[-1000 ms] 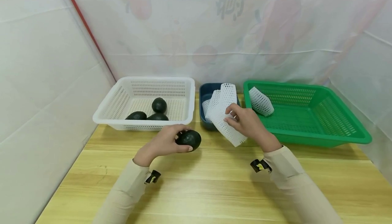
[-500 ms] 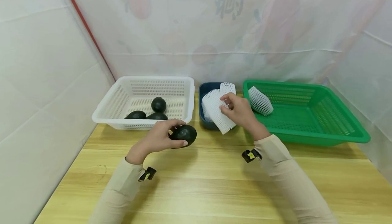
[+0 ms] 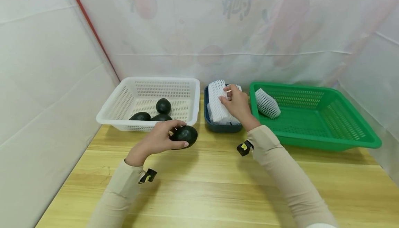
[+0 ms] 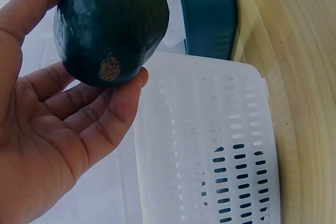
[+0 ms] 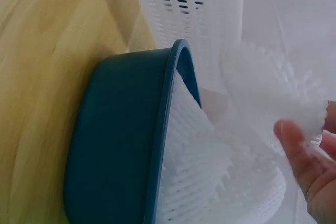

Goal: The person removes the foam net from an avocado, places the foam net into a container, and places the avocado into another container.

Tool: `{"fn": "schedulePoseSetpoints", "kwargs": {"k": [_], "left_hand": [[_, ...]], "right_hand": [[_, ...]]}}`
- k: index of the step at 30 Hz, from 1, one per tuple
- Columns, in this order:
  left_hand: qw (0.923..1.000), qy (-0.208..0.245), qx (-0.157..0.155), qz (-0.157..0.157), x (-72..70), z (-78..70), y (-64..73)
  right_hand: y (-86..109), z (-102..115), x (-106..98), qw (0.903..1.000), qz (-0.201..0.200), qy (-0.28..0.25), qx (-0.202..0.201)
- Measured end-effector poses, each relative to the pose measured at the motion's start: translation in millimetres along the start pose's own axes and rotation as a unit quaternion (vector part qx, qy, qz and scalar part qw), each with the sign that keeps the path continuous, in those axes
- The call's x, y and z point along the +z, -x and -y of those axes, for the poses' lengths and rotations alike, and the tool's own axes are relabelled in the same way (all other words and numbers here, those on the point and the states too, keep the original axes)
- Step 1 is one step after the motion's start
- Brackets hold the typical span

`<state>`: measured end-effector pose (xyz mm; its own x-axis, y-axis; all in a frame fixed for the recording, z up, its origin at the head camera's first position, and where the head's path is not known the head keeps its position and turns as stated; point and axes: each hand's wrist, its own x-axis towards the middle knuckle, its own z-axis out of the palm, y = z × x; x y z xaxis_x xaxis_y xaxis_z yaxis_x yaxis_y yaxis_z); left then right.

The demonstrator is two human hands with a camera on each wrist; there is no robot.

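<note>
My left hand (image 3: 157, 139) grips a dark green avocado (image 3: 185, 136) above the table in front of the white basket. In the left wrist view, the avocado's brown stem scar (image 4: 109, 68) faces the camera. Over the small blue bin (image 3: 222, 128), my right hand (image 3: 238, 103) pinches a white foam net sleeve (image 3: 217, 100) between thumb and fingers. The right wrist view has this foam sleeve (image 5: 257, 87) just beyond the thumb, while other foam nets (image 5: 194, 177) fill the blue bin below it.
On the left, a white basket (image 3: 146, 125) holds several avocados (image 3: 163, 106). A green basket (image 3: 315, 141) stands to the right with one foam-net-wrapped piece (image 3: 267, 104) in its left end. White sheeting (image 3: 193, 30) closes off the back and sides of the wooden table (image 3: 199, 193).
My right hand has moved left and away from me, bringing the foam sleeve from the bin's front right to above the bin. My left hand with the avocado has shifted slightly left.
</note>
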<state>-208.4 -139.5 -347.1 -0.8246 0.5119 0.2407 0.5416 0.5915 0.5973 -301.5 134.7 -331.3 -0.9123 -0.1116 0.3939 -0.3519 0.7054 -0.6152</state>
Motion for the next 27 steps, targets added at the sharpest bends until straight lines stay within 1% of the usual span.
{"fn": "schedulePoseSetpoints", "kwargs": {"k": [3,6,10,17,19,23,27], "left_hand": [[1.0000,0.000,0.001,-0.003,-1.5,0.4,0.1],[1.0000,0.003,-0.003,-0.002,-3.6,0.1,1.0],[0.9999,0.007,-0.010,-0.001,-5.3,0.3,2.4],[0.9999,-0.001,-0.007,-0.009,-5.5,2.3,2.3],[0.9999,-0.001,-0.005,-0.009,-5.9,2.1,2.4],[0.9999,-0.004,0.004,-0.011,-8.2,0.9,2.5],[0.9995,-0.007,0.004,-0.031,-13.8,1.2,2.9]], "right_hand": [[-3.0,0.6,0.7,1.0000,0.005,0.003,0.005],[-3.7,2.5,-0.6,0.9996,0.017,0.022,0.008],[-3.1,4.6,-2.1,0.9982,0.031,0.052,0.003],[-1.8,5.1,-2.8,0.9971,0.034,0.068,-0.006],[-0.9,5.0,-4.4,0.9966,0.041,0.070,-0.009],[3.7,6.4,-11.8,0.9929,0.081,0.086,-0.015],[8.7,13.7,-20.8,0.9852,0.128,0.111,-0.027]]}}
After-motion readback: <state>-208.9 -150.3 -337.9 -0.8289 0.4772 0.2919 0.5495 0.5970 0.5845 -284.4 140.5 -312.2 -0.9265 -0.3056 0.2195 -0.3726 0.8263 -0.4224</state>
